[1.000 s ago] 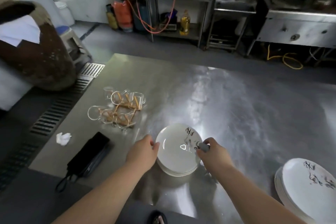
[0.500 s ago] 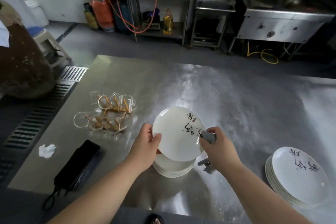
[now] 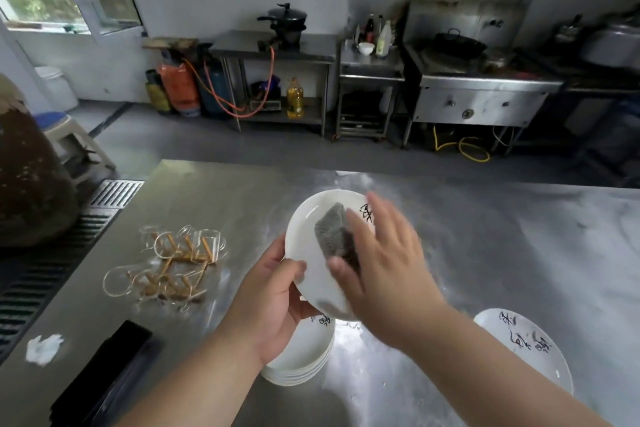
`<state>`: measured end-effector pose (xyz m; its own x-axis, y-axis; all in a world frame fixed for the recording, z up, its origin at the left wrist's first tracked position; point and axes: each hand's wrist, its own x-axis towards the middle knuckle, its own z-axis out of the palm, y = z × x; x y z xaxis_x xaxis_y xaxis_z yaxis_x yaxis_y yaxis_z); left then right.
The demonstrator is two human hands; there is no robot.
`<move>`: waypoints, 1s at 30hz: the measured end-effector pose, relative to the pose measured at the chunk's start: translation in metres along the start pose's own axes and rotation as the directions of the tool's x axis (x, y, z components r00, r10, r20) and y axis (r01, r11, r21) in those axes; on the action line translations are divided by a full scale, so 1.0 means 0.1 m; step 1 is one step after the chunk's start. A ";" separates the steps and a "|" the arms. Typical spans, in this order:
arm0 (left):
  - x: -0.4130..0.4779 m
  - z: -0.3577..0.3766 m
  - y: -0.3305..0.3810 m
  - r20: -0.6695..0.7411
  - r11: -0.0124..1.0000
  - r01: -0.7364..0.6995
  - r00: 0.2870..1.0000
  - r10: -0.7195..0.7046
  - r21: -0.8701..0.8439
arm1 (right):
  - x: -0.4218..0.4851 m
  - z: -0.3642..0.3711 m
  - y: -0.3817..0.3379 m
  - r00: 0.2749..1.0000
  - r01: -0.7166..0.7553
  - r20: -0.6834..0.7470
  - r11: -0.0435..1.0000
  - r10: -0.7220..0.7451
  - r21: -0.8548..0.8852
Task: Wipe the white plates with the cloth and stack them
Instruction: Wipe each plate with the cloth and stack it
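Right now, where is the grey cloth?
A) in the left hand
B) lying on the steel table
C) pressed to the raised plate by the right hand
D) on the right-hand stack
C: the right hand presses the grey cloth on the plate that the left hand holds up.

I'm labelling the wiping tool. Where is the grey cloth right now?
Head view, centre: the grey cloth lies on the white plate that the left hand holds up, pressed under the right hand, above the stack of plates.
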<state>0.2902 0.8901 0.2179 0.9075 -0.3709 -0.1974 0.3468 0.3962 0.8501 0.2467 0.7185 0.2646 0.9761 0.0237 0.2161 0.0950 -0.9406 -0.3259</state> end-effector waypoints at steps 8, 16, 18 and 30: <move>-0.08 0.23 -0.06 0.109 0.997 0.074 0.991 -0.074 0.001 | -0.22 -0.10 0.50 0.900 0.402 0.218 0.913 -0.378 -0.074; -0.04 0.64 -0.09 0.166 0.999 0.047 0.985 -0.045 -0.012 | -0.25 -0.30 0.52 0.937 0.340 0.082 0.940 -0.340 0.019; -0.02 0.66 -0.13 0.140 0.998 0.057 0.989 -0.054 -0.016 | -0.42 -0.20 0.49 0.883 0.461 0.066 0.885 -0.465 0.071; -0.01 0.79 -0.22 0.186 0.998 0.061 0.981 -0.053 -0.036 | -0.51 -0.32 0.77 0.881 0.463 0.063 0.883 -0.468 0.078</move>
<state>0.2634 0.8156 0.2378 0.8278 -0.5410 -0.1483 0.4097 0.4025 0.8186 0.1980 0.6338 0.2577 0.8282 0.4825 0.2851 0.5512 -0.7931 -0.2590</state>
